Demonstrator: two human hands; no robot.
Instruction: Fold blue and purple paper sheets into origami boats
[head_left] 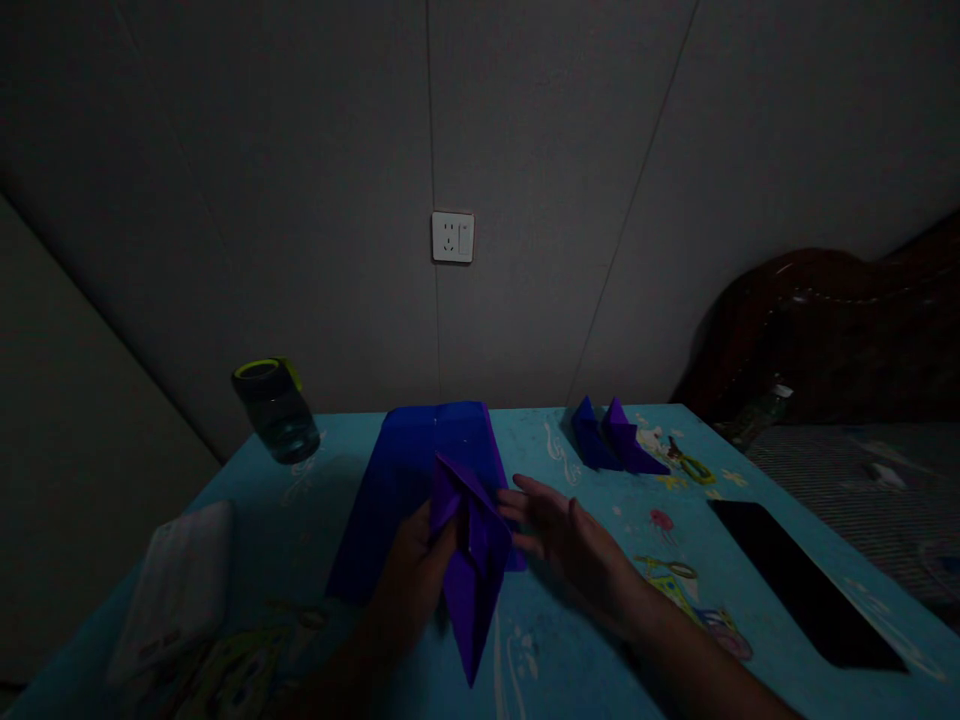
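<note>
Purple folded paper piece [471, 560], pinched by left hand [416, 580] over blue sheets [409, 480]; right hand [570, 540] spread open; creases might slip.

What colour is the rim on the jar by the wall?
Yellow-green, on the jar; seen in the head view.

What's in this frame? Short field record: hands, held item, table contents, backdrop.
left hand: left hand grips the folded purple paper from its left side
right hand: right hand open, fingertips at the paper's right edge
under the paper: blue paper stack
table: light blue printed tabletop
far right: two finished folded paper pieces
right: black phone, lying flat
left: lidded jar; white packet
wall: wall socket
light: dim
</note>
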